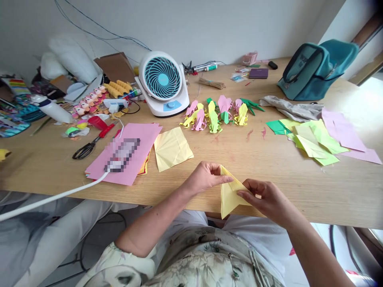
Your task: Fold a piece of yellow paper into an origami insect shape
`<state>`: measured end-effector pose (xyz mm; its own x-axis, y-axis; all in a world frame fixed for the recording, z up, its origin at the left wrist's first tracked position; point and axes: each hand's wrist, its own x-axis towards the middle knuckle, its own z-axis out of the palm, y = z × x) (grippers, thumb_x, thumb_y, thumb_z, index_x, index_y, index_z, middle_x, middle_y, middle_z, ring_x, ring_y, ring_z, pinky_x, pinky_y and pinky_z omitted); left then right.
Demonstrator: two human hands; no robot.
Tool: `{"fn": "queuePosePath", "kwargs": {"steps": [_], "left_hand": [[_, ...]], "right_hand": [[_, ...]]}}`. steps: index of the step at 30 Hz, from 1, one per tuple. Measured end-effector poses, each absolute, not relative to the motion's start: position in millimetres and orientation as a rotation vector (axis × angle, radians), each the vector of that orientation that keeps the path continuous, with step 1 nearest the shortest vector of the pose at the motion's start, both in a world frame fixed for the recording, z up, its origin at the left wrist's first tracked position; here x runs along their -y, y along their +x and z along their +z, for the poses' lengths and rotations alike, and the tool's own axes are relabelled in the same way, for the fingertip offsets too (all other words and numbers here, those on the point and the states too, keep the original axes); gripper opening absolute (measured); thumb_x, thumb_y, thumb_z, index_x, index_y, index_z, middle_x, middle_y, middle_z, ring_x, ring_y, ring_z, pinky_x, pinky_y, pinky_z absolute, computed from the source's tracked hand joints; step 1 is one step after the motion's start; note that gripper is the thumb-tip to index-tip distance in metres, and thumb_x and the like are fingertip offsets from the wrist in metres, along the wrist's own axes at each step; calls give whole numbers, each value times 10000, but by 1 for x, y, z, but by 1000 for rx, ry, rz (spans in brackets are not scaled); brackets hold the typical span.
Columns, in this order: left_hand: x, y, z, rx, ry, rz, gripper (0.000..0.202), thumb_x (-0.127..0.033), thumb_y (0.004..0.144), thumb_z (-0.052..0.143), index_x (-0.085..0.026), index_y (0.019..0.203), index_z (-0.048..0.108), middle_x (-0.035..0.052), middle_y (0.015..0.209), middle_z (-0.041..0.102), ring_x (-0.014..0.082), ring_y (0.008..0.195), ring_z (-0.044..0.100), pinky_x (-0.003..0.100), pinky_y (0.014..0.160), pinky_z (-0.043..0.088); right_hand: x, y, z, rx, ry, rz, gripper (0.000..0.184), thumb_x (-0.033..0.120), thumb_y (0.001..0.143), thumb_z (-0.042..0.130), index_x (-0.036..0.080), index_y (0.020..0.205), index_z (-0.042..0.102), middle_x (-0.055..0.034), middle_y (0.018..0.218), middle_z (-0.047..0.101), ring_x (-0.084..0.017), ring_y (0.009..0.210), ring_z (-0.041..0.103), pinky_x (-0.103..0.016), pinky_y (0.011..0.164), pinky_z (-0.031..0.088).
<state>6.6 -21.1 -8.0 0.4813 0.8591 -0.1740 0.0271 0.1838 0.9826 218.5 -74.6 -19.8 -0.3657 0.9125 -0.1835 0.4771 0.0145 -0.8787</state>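
Leaf-patterned shirt [191,263], left hand [206,177], right hand [267,196], each grip pinched closed on folded yellow paper [229,197]

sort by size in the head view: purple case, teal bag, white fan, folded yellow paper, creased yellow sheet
1. Teal bag and white fan, too close to rank
2. Creased yellow sheet
3. Folded yellow paper, partly covered
4. Purple case

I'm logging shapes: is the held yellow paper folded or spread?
Folded: the yellow paper between left hand and right hand shows layers and pointed corners.
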Motion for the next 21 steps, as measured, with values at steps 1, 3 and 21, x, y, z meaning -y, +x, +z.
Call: {"fn": "queuePosePath", "kwargs": {"steps": [1,3,21], "left_hand": [[19,5,-7,-911,1287,719,402,-473,605,859,-129,656,656,-25,607,557,78,562,440,225,548,315],[14,4,-7,-915,1341,743,410,-467,640,839,-138,618,596,-51,572,467,64,551,372,225,537,267],[-47,-8,-4,-711,1448,736,423,-514,713,772,-155,640,561,-44,596,476,85,585,403,232,583,287]], "right_hand": [[74,220,-21,1866,-1421,1317,407,563,918,520,199,739,538,18,673,441,-132,653,376,-264,577,301],[72,223,-23,1885,-1436,1311,414,571,918,519,199,739,544,16,680,452,-134,660,387,-264,584,310],[-10,250,-10,1649,-1312,1555,446,594,706,762,165,698,638,6,645,548,-116,620,440,-254,551,298]]}}
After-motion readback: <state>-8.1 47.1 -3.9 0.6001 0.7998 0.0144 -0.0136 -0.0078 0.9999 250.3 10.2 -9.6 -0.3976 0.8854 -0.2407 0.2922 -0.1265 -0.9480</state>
